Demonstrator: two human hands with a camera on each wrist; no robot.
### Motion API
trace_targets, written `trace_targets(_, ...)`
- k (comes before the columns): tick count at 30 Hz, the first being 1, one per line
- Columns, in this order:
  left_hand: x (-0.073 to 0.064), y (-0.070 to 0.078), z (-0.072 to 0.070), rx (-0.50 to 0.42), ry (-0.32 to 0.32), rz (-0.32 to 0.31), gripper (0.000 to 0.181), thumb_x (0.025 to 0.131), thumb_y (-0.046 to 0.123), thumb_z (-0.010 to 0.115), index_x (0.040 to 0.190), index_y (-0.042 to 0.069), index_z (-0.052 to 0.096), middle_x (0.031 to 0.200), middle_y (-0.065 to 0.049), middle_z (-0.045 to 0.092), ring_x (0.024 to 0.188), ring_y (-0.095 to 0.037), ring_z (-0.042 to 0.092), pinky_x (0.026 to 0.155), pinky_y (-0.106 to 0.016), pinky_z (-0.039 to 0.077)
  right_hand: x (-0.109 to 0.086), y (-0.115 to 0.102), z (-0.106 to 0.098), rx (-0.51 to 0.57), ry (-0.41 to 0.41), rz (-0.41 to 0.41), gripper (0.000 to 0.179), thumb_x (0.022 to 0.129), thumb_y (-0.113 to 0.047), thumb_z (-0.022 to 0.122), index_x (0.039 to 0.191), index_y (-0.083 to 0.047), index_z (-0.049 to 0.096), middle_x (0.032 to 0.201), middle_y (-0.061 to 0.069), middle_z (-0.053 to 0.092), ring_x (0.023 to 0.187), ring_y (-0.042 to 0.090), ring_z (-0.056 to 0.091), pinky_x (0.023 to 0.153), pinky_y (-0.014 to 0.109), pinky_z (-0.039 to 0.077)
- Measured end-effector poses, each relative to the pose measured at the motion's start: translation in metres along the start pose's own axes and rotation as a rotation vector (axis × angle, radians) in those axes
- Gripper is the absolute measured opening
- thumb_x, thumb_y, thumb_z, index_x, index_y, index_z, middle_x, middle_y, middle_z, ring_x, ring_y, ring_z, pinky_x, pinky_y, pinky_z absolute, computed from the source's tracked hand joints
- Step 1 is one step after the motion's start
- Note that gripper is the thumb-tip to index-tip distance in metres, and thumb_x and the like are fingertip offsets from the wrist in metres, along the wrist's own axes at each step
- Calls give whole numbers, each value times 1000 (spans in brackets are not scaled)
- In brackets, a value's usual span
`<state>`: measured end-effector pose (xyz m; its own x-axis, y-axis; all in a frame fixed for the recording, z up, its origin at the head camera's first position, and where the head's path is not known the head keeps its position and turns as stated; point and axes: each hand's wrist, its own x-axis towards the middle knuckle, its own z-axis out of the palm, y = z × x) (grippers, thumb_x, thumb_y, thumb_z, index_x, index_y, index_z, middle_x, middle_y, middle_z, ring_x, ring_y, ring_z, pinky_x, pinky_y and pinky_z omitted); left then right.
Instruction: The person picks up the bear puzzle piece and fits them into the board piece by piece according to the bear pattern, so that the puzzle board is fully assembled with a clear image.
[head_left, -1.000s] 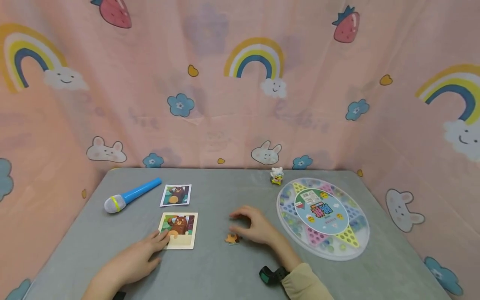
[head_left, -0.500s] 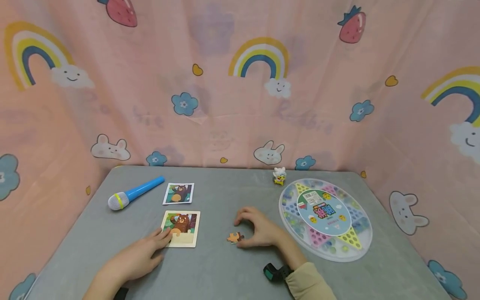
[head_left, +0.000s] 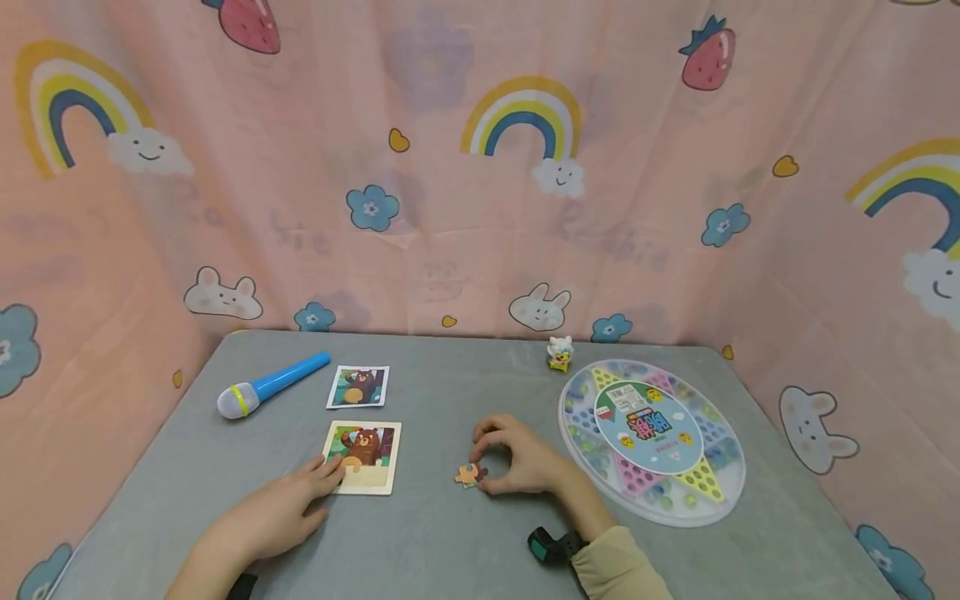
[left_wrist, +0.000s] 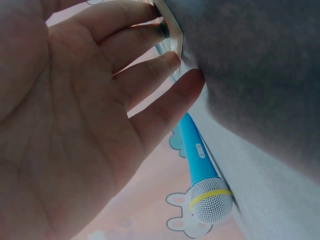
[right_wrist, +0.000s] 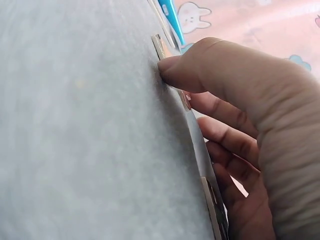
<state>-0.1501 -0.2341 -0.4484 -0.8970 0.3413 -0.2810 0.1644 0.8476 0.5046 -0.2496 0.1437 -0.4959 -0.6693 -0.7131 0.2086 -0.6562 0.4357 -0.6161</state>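
A small wooden jigsaw puzzle piece (head_left: 467, 475), orange and brown, lies flat on the grey table. My right hand (head_left: 528, 463) pinches its right side between thumb and index finger. In the right wrist view the thumb is at the near edge of the puzzle piece (right_wrist: 158, 47), with fingers beyond. Another flat wooden piece (right_wrist: 214, 207) lies under that palm, hidden in the head view. The fairly straight fingers of my left hand (head_left: 281, 507) rest on the left edge of a wooden puzzle tray (head_left: 369, 481). A brown bear fills its upper part; bare wood shows below.
Behind the tray lies a bear picture card (head_left: 357, 387). A blue toy microphone (head_left: 273, 385) lies at the back left. On the right is a round marble board game (head_left: 652, 442), with a small white-and-yellow figurine (head_left: 559, 354) behind it.
The right hand's thumb and index finger have closed in from above and beside the puzzle piece onto its right side. The left hand stays on the tray; the head view has shifted slightly.
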Motion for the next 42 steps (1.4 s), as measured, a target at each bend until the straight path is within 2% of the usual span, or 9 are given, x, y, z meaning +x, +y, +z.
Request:
trace_targets(4, 1, -1, 1, -4, -2, -6, 58, 99, 10, 74, 153, 0, 55, 163, -25, 45, 153, -53, 32, 117, -71, 33, 0, -1, -1, -13, 6, -13, 22, 80, -21, 91, 99, -25, 80, 124, -1, 65, 119, 19, 55, 106, 47, 48)
trace_targets(11, -1, -1, 2, -8, -5, -19, 57, 99, 8, 73, 153, -1, 55, 163, -25, 44, 154, -52, 32, 118, -72, 32, 0, 0, 0, -54, 35, -90, 19, 83, -22, 90, 98, -24, 80, 120, -1, 67, 115, 18, 59, 101, 44, 51)
trace_targets(20, 0, 0, 2, -10, -4, -17, 58, 99, 10, 73, 153, 0, 55, 163, -25, 44, 154, -52, 32, 118, -71, 32, 0, 0, 1, -25, 62, -77, 16, 85, -19, 86, 99, -22, 78, 115, -5, 72, 113, 16, 63, 99, 44, 52)
trace_targets(27, -2, 0, 2, -11, -6, -24, 58, 99, 9, 73, 153, 0, 54, 163, -25, 44, 154, -53, 31, 118, -72, 31, 4, -4, -2, -50, 99, -102, 18, 87, -18, 85, 103, -19, 79, 102, -10, 75, 101, 10, 66, 91, 35, 55)
trace_targets(30, -2, 0, 1, -8, -4, -10, 58, 99, 10, 73, 154, 0, 54, 164, -25, 43, 154, -53, 31, 117, -72, 32, 5, -7, -3, -49, 105, -87, 18, 88, -18, 85, 106, -18, 80, 98, -11, 75, 96, 7, 66, 87, 32, 56)
trace_targets(34, -1, -1, -1, -4, -4, 4, 59, 99, 11, 73, 154, 0, 54, 164, -24, 43, 153, -53, 32, 117, -72, 33, 6, -14, -6, -26, 118, -29, 20, 91, -16, 84, 110, -14, 81, 98, -9, 74, 94, 6, 67, 86, 32, 58)
trace_targets(42, 0, -1, -1, -9, -14, -1, 59, 100, 11, 73, 154, 1, 54, 164, -26, 42, 153, -53, 32, 116, -71, 34, 9, -30, -16, -38, 156, 51, 20, 96, -15, 80, 115, -8, 80, 99, -4, 76, 96, 14, 70, 88, 37, 61)
